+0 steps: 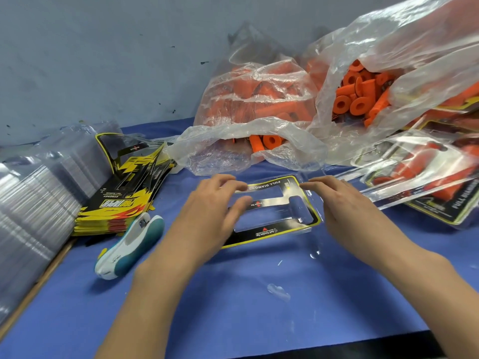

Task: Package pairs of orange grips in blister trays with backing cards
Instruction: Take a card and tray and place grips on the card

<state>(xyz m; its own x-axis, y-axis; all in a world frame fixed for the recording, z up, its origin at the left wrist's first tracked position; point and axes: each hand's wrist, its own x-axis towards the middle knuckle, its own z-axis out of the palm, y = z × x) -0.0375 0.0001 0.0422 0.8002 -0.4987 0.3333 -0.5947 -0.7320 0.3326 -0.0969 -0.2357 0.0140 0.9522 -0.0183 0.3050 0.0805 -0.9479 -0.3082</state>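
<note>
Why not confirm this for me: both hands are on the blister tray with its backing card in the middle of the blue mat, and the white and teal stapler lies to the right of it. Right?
One detail is wrong. The head view shows the stapler lying to the left of the blister tray, next to the stack of backing cards. The left hand and right hand are indeed on the tray, on the blue mat.

Hands on the backing card, supplies all around

The backing card point(272, 203) lies between the left hand point(210, 206) and right hand point(344, 203). Left of the left hand lie a stapler point(129, 244), a card stack point(124, 198) and blister trays point(33, 203); behind both hands, bags of grips point(259, 104); right of the right hand, finished packs point(427, 177).
</note>
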